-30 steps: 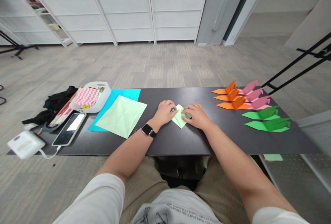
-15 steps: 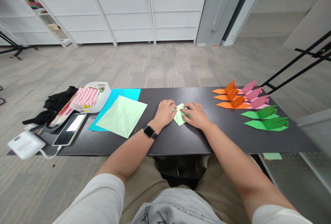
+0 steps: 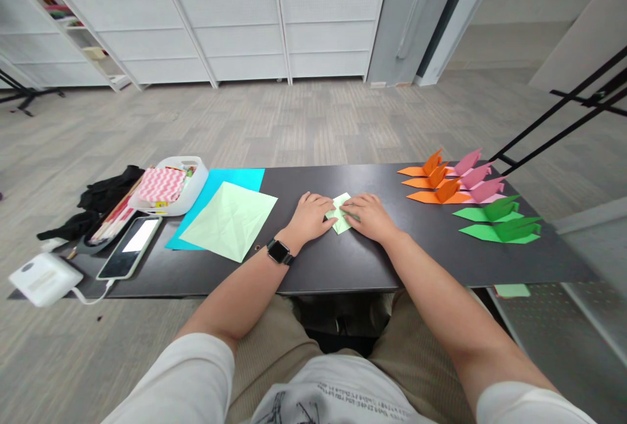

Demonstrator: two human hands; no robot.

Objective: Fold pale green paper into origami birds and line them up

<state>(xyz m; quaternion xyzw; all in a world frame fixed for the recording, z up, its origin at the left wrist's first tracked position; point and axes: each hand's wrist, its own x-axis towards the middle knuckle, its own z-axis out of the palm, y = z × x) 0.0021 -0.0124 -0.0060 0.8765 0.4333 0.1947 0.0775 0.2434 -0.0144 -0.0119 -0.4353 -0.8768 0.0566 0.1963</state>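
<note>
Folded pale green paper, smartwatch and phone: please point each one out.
Folded pale green paper [image 3: 342, 223], head view: lower middle.
Smartwatch [image 3: 278, 251], head view: dark face.
Phone [image 3: 119, 262], head view: dark part of screen.

Fingers partly cover the folded paper [image 3: 341, 220]; the top of the cabinets [image 3: 235, 19] is cut off.

Illumination bright, even and cool; source out of view. Soft pale sheen noted on the dark table [image 3: 362, 267], in front of the hands. White glare patch on the phone [image 3: 130, 247] screen. Deep shadow beneath the near table edge. Wide-angle stretching evident: cabinets [image 3: 235, 19] lean toward the sides. Fine detail soft.
</note>
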